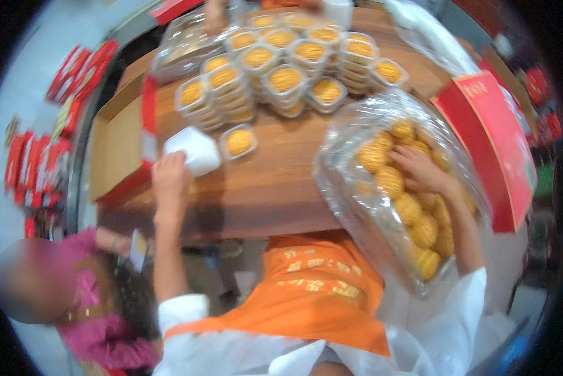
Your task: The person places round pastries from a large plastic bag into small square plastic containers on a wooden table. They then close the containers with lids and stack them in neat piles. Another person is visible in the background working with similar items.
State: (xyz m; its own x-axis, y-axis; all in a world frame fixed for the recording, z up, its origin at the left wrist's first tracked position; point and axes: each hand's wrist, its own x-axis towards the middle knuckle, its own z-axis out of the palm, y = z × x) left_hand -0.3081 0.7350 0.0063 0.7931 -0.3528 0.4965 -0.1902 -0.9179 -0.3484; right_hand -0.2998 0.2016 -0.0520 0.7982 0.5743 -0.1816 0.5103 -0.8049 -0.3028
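My left hand (171, 171) grips a stack of white plastic trays (194, 150) at its near edge, above the wooden table. Just right of the stack, one small clear tray holds a golden round pastry (238, 142). My right hand (415, 167) reaches into a plastic-lined box of golden pastries (422, 228); its fingertips rest among them, and whether they grip one cannot be told. Farther back stand several stacks of clear trays with pastries (286, 82).
An open red cardboard box (117, 141) lies at the left, a red gift box (493, 150) at the right. Across the table, another person's hand (215, 19) is over a plastic-lined container (187, 44). A person in magenta (89, 291) is at lower left. Red packages (37, 164) lie beyond the left edge.
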